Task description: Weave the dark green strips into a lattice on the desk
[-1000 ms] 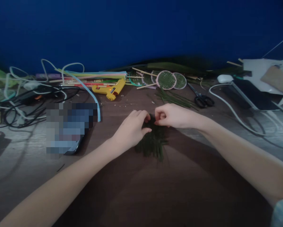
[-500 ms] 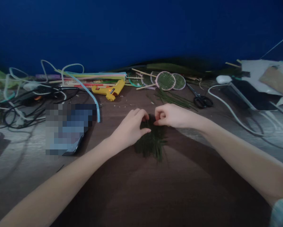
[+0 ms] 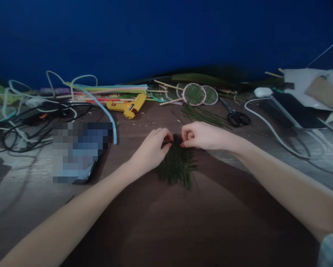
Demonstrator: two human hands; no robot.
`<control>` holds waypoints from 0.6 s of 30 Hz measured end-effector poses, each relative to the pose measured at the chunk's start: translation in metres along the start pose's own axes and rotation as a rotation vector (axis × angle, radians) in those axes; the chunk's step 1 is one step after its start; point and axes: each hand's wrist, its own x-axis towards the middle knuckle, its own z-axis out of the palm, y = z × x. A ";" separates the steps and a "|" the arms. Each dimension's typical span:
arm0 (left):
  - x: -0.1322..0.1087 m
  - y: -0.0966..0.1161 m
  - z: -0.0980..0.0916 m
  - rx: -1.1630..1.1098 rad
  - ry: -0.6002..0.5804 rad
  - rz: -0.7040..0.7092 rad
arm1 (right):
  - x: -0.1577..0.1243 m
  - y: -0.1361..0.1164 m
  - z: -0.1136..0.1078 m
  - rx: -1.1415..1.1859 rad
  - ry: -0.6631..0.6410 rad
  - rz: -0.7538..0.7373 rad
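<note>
The right hand (image 3: 201,135) pinches the top right of a green weave (image 3: 177,167) between thumb and forefinger. The left hand (image 3: 152,150) curls at its upper left, thumb and forefinger close together; whether they grip a strip, I cannot tell. The weave lies on the brown table (image 3: 155,222), between and below the hands. It is dark green, made of narrow, leaf-like strips, with uneven ends fanning toward the wearer and out to the right. The fingers cover part of its top edge.

Just beyond the right hand lie loose green strips (image 3: 211,118), with black-handled scissors (image 3: 238,118) to their right. Farther back are round green fans (image 3: 194,94) on sticks and, to their left, a yellow glue gun (image 3: 127,107). A partly pixelated phone (image 3: 92,148) sits left of the left hand; cables (image 3: 9,137) tangle beyond.

Both bare forearms reach in from the lower corners, the wrists angled inward, the hands near each other.
</note>
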 end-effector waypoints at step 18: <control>0.001 -0.001 0.001 0.050 0.008 0.037 | 0.000 0.001 0.000 -0.008 0.010 -0.009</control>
